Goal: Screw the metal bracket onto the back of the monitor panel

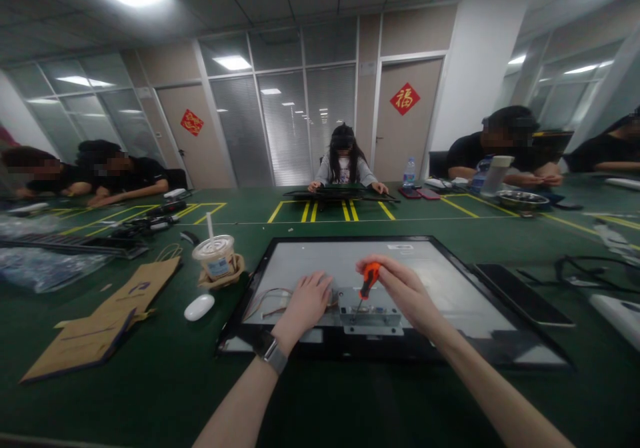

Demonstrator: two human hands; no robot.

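Observation:
A large flat display panel [280, 261] with a black frame lies back side up on the table before me. My right hand [400, 285] grips an orange-and-black screwdriver [370, 278] by its handle. The shaft slants down, its tip at a metal bracket [373, 321] with connectors near the panel's front edge. Whether the tip sits in a screw is too small to tell. Beside the bracket, my left hand [311, 301] rests flat on the panel, fingers stretched forward, partly over thin wires [273, 301]. A watch [273, 353] is on the left wrist.
Left of the panel are a drink cup [215, 258] in a carton holder, a white mouse [199, 307] and a brown paper bag [115, 315]. A dark flat slab [525, 295] and cables [590, 268] lie to the right. Several people sit around the green table [165, 381].

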